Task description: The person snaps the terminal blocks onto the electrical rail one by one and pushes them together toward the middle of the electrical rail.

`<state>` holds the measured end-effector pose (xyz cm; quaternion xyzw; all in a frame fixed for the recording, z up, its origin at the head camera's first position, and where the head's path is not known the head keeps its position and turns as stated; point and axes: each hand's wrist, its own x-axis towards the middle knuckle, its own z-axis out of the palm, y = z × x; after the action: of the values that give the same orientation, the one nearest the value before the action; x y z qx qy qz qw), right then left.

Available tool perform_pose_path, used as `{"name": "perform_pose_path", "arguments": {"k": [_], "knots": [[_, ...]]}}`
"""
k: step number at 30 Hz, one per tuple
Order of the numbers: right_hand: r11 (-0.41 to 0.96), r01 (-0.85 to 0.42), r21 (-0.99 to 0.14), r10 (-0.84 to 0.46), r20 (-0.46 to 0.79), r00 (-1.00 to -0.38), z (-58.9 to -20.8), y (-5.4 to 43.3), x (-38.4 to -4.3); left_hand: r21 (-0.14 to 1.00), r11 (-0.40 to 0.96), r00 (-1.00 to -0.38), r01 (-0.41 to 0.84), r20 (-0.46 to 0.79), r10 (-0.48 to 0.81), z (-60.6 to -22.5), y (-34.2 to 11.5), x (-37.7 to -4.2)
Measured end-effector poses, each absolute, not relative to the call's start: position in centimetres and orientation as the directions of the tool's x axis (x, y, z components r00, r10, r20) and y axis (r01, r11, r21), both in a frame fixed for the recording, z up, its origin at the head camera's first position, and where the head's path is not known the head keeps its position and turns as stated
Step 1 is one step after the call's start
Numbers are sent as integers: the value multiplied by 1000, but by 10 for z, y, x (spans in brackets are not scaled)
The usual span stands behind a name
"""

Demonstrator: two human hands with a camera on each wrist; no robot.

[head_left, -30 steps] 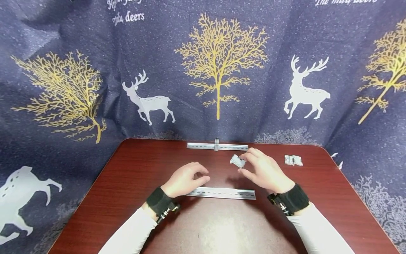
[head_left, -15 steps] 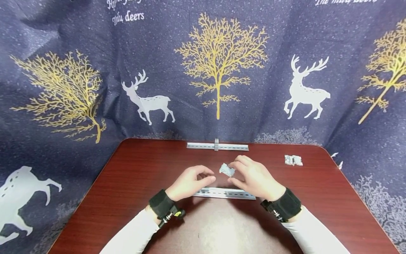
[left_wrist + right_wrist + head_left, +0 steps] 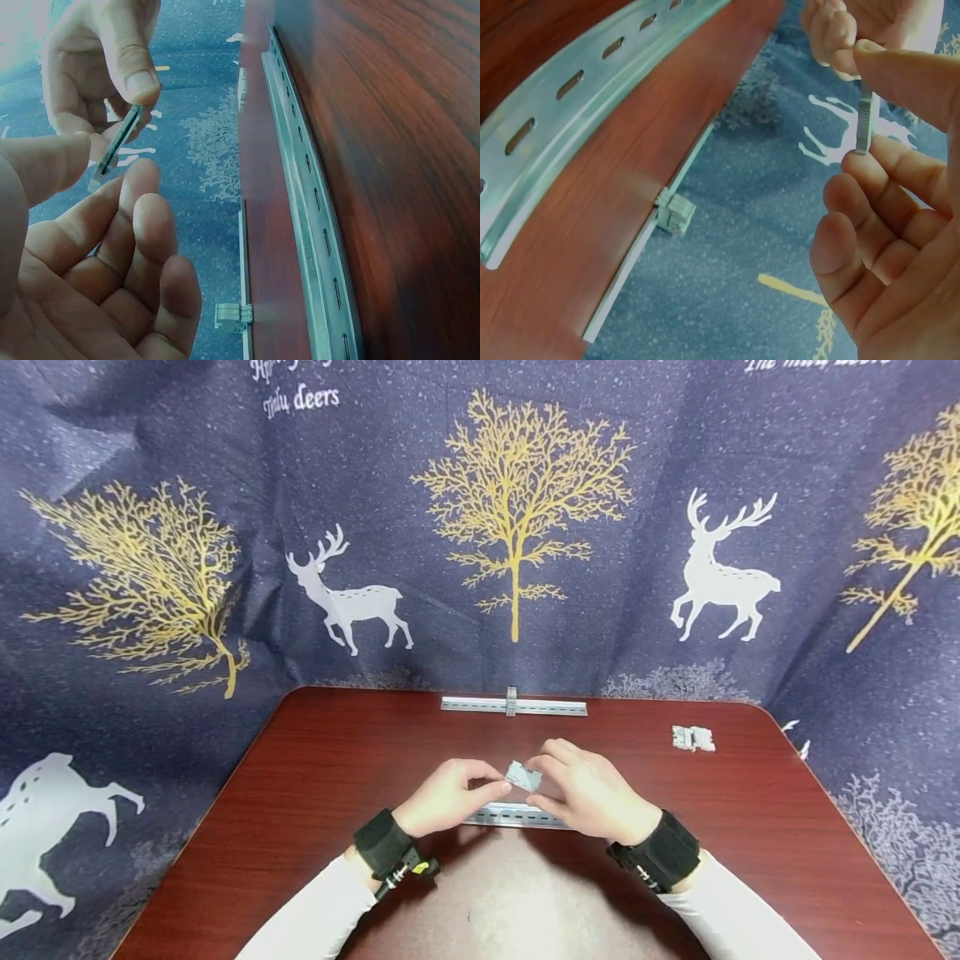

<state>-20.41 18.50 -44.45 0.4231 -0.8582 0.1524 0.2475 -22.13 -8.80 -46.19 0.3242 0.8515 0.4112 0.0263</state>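
My right hand pinches a thin grey terminal block between thumb and fingertips, above the table. In the right wrist view, the block is seen edge-on between the thumb and a fingertip. My left hand is at the block's left end, fingers loosely bent. The left wrist view has that end of the block between the left thumb and index finger, with a gap showing; whether they touch it is unclear. Beneath both hands lies a slotted metal DIN rail, partly covered by them.
Farther back, a second DIN rail carries a small group of terminal blocks. More grey terminal blocks lie at the right rear of the red-brown table. A dark blue printed cloth hangs behind.
The right hand has brought the terminal block leftward and nearer, over the front rail. The left hand has shifted slightly right, and its fingertips now meet the block's left end in the head view.
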Motion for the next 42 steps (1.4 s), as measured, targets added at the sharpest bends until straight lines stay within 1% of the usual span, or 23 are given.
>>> {"name": "perform_pose_path", "arguments": {"k": [4,11,20,23,30,36,42], "knots": [[597,-801,-42,-654,553,-517,-444,183,-202,718,447,-783,533,219,582,-462,-89,-221],[583,-811,-53,-662,547,-512,-446,180,-201,723,453,-792,521,211,573,-462,-90,-221],[578,-809,-104,-657,529,-538,-449,181,-202,722,440,-787,534,233,571,-464,-91,-223],[580,-802,-146,-648,514,-562,-450,181,-202,712,445,-783,544,241,573,-464,-92,-224],[584,-756,-297,-597,474,-647,-449,182,-202,672,455,-754,584,240,612,-464,-94,-223],[557,-738,-381,-601,429,-675,-451,182,-201,667,447,-732,596,222,644,-460,-94,-221],[532,-694,-486,-591,373,-715,-453,180,-200,672,428,-715,604,220,664,-460,-94,-220]]}}
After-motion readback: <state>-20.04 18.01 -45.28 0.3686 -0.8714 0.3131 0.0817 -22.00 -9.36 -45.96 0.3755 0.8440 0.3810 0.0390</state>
